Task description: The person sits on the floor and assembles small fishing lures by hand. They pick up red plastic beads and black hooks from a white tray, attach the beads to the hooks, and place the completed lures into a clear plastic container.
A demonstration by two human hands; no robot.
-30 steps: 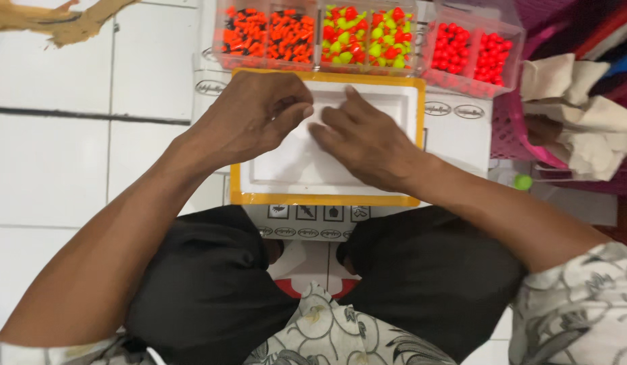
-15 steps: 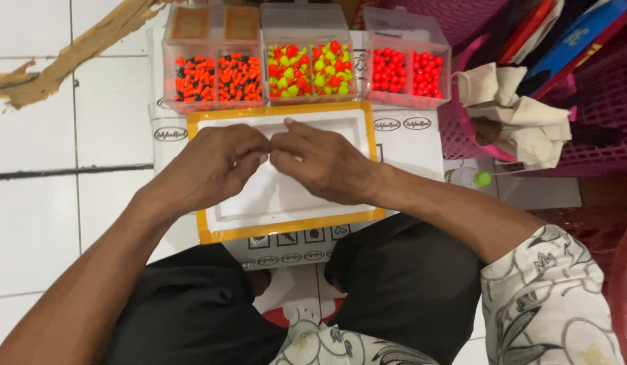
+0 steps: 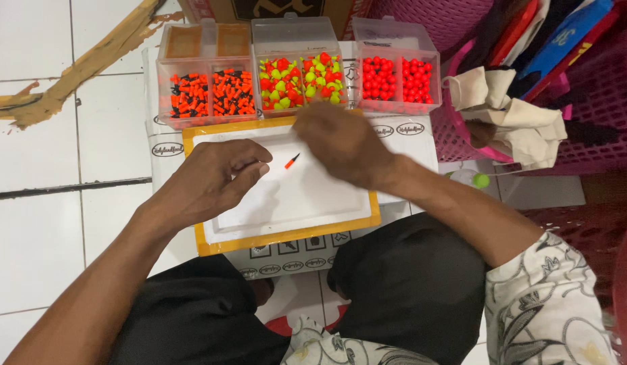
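View from a camera on the person's head, looking down at their lap and a white tiled floor (image 3: 36,223).

A shallow white foam tray with an orange-yellow taped rim (image 3: 286,236) lies on a white printed cardboard box (image 3: 408,145) on the floor, just in front of the person's knees. On the bare middle of the tray lies a small slim orange float piece with a black tip (image 3: 292,161), tilted, with its black end pointing up and right.

The left hand (image 3: 205,182) rests on the left part of the tray, palm down. Its fingers (image 3: 249,169) are drawn together, with the thumb and forefinger tips closed toward each other just left of the float piece. Whether they pinch anything cannot be told. The float piece lies just beside the fingertips, not clearly touching them.

The right hand (image 3: 344,145) hovers over the tray's upper right edge, near the boxes behind it. It is blurred, so whether its fingers are apart or together cannot be told.

Three clear plastic compartment boxes stand in a row touching the tray's far edge. The left box (image 3: 209,91) holds orange and black pieces. The middle box (image 3: 301,78) holds mixed yellow-green and red beads. The right box (image 3: 395,74) holds red beads.

To the right stand a pink plastic basket (image 3: 591,88) and a crumpled beige cloth (image 3: 509,118). A small green ball (image 3: 481,180) lies near the right forearm. A strip of torn brown cardboard (image 3: 83,67) lies on the floor at upper left.
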